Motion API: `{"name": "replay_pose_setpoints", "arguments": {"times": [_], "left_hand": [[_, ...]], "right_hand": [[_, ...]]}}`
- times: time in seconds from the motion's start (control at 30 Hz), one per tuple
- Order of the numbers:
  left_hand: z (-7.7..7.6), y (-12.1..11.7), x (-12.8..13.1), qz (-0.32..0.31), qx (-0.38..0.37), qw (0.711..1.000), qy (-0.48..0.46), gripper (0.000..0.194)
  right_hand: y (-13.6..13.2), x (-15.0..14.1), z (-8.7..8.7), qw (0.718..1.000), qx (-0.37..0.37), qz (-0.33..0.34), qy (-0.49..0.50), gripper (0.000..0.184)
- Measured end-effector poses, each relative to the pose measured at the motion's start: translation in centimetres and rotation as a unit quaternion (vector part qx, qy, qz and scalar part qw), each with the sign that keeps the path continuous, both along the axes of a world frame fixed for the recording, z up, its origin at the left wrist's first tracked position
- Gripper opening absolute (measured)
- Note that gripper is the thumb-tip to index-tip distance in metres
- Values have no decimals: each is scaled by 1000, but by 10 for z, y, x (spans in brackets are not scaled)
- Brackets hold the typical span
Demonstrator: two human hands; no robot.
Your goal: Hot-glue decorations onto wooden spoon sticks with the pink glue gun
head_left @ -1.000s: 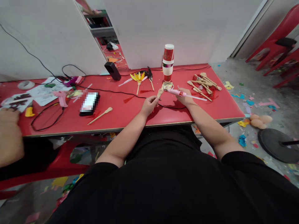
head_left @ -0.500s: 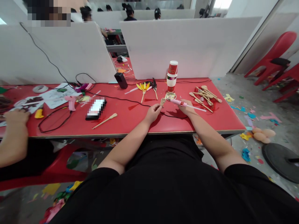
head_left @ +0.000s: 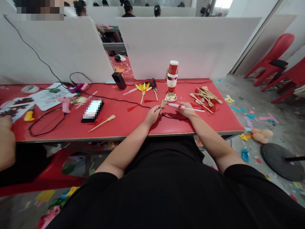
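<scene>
In my left hand is a pale wooden stick with a broad carved head, pinched between thumb and fingers just above the table. My right hand is wrapped around a pink hot glue gun, and a long clear glue stick juts out of its back to the right. The gun's nozzle points left, close by the wooden head; whether they touch I cannot tell. A similar wooden stick lies to the left. Beyond my hands lie a yellow feather fan and a dark one.
Several wooden sticks with red tassels are heaped at right. Stacked paper cups stand behind a round lid-like disc. A black cable crosses the table. At left are a phone, another pink glue gun and a co-worker's arm.
The view has swung slightly right. The glue gun's nozzle has come nearer to the wooden head in my left hand. The co-worker's arm has slipped further toward the left edge.
</scene>
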State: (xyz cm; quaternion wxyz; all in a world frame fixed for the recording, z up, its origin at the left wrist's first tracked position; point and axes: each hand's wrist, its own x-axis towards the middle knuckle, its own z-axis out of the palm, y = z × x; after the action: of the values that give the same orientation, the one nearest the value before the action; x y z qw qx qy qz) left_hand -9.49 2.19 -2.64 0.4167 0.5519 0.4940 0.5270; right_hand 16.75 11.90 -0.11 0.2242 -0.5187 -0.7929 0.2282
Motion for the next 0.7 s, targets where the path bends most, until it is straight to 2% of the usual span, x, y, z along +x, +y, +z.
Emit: {"name": "replay_pose_setpoints", "arguments": {"times": [0.2,0.33,0.53,0.7], "left_hand": [[5,-2,1,2,-26,1000,8,24],[4,-3,1,1,-15,1000,21,25],[2,-1,1,-5,-15,999,28,26],[1,-1,0,-3,-9,1000,27,26]], "right_hand": [[-1,0,-1,1000,-2,-1,14,25],[-5,0,1,999,-10,-7,44,27],[-9,0,7,999,15,22,36,26],[-8,1,9,999,6,32,38,28]]}}
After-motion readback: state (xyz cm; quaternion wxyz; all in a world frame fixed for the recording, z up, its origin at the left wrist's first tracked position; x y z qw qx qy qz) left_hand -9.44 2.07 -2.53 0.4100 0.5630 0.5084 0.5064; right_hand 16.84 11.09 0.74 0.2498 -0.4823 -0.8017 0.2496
